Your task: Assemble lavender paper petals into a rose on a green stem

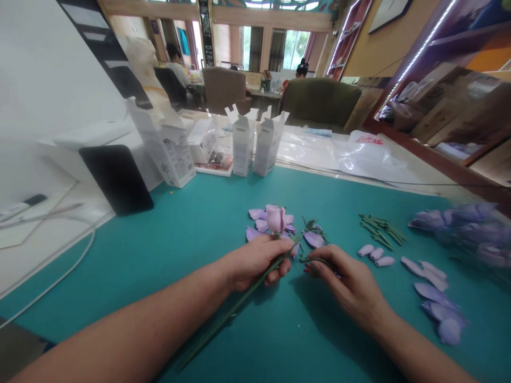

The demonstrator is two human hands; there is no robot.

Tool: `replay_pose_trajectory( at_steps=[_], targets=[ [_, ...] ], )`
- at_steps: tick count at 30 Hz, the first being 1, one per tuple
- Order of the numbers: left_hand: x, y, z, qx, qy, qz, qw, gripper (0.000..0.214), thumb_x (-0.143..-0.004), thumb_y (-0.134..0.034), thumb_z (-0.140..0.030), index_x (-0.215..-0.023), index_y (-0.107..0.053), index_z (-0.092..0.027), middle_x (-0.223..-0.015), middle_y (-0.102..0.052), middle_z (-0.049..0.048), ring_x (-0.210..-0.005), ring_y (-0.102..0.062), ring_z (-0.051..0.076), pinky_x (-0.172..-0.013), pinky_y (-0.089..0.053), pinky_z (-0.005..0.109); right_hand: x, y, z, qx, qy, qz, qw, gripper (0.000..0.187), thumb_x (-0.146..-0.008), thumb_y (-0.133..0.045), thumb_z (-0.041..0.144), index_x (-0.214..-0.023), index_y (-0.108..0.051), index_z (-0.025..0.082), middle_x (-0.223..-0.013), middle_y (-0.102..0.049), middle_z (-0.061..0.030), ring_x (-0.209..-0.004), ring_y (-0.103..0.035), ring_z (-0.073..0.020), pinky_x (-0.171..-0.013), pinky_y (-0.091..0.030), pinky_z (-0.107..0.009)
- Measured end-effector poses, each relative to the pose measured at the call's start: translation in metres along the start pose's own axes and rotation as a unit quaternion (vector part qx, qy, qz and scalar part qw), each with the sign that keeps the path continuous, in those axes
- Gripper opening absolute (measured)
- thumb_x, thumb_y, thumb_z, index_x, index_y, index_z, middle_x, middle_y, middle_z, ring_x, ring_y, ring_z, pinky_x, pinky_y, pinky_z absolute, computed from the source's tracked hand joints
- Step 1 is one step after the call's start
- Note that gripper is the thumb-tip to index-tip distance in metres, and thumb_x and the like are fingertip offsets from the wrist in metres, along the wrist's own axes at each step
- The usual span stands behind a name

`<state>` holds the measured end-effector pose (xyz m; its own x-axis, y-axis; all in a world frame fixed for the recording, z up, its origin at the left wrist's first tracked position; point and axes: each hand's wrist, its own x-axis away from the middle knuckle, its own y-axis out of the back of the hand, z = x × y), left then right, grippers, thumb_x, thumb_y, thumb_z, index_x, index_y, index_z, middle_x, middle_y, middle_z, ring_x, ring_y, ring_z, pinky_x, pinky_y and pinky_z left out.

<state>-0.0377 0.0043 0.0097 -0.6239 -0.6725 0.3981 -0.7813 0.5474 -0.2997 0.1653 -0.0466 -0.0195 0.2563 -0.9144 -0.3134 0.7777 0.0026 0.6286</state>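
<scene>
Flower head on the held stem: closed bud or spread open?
Closed bud: the flower head on the stem in the left hand has petals wrapped tightly together.

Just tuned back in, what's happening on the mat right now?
A person handles artificial flower parts on the teal mat. The left hand grips the green stem, topped by a lilac bud. The right hand pinches a small green piece beside it. Loose petals and green bits lie to the right.
</scene>
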Motion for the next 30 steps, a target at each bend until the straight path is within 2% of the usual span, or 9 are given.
replay_pose_trajectory(
  at_steps=[4,9,12,19,26,30],
  targets=[
    [0.0017,-0.0016,-0.0017,-0.030,0.003,-0.010,1.000,0.025,-0.094,-0.042,-0.035,-0.084,-0.055,-0.016,-0.051,-0.048,-0.0061,-0.035,-0.032,0.006,-0.037,-0.026,0.018,-0.0013,-0.0003,0.0027,0.006,0.002,0.002,1.000,0.016,-0.098,-0.045,0.029,-0.096,-0.059,0.022,-0.074,-0.064,-0.0013,-0.066,-0.061,-0.0167,-0.059,-0.048,-0.025],
    [0.0047,-0.0045,-0.0019,-0.082,-0.010,-0.012,0.996,0.043,-0.093,-0.042,-0.044,-0.060,-0.049,-0.017,-0.045,-0.044,-0.0044,-0.036,-0.033,0.006,-0.040,-0.028,0.019,-0.0018,-0.0016,0.0052,-0.001,-0.009,0.000,1.000,0.018,-0.098,-0.045,0.033,-0.097,-0.059,0.021,-0.072,-0.065,-0.0018,-0.063,-0.062,-0.0168,-0.056,-0.048,-0.024],
    [0.0049,-0.0063,-0.0008,-0.118,-0.006,-0.014,0.993,0.048,-0.091,-0.040,-0.046,-0.052,-0.047,-0.018,-0.042,-0.041,-0.0030,-0.038,-0.035,0.008,-0.042,-0.029,0.021,-0.0009,-0.0022,0.0037,-0.015,-0.024,0.010,1.000,0.016,-0.098,-0.047,0.033,-0.093,-0.057,0.021,-0.071,-0.065,-0.0015,-0.062,-0.061,-0.0165,-0.052,-0.047,-0.023],
    [0.0021,-0.0072,0.0019,-0.159,-0.007,-0.011,0.987,0.029,-0.078,-0.041,-0.028,-0.051,-0.049,-0.019,-0.047,-0.044,-0.0007,-0.042,-0.038,0.011,-0.045,-0.031,0.024,0.0011,-0.0013,0.0027,-0.023,-0.027,0.027,0.999,0.013,-0.097,-0.050,0.030,-0.090,-0.057,0.022,-0.070,-0.064,0.0000,-0.061,-0.060,-0.0155,-0.050,-0.044,-0.022],
    [0.0006,-0.0033,0.0043,-0.213,-0.023,-0.007,0.977,0.027,-0.080,-0.042,-0.031,-0.059,-0.052,-0.019,-0.049,-0.046,0.0000,-0.048,-0.042,0.012,-0.050,-0.033,0.025,0.0016,-0.0011,0.0054,-0.006,-0.029,0.026,0.999,0.016,-0.097,-0.049,0.032,-0.087,-0.056,0.021,-0.069,-0.061,-0.0002,-0.060,-0.056,-0.0154,-0.051,-0.042,-0.023],
    [0.0004,-0.0026,0.0061,-0.218,-0.029,-0.002,0.975,0.026,-0.081,-0.042,-0.033,-0.062,-0.051,-0.019,-0.054,-0.046,-0.0004,-0.049,-0.042,0.012,-0.050,-0.033,0.025,0.0021,-0.0013,0.0078,0.004,-0.015,0.002,1.000,0.015,-0.095,-0.050,0.030,-0.084,-0.056,0.022,-0.064,-0.057,0.0021,-0.056,-0.050,-0.0139,-0.051,-0.039,-0.022]
  ],
)
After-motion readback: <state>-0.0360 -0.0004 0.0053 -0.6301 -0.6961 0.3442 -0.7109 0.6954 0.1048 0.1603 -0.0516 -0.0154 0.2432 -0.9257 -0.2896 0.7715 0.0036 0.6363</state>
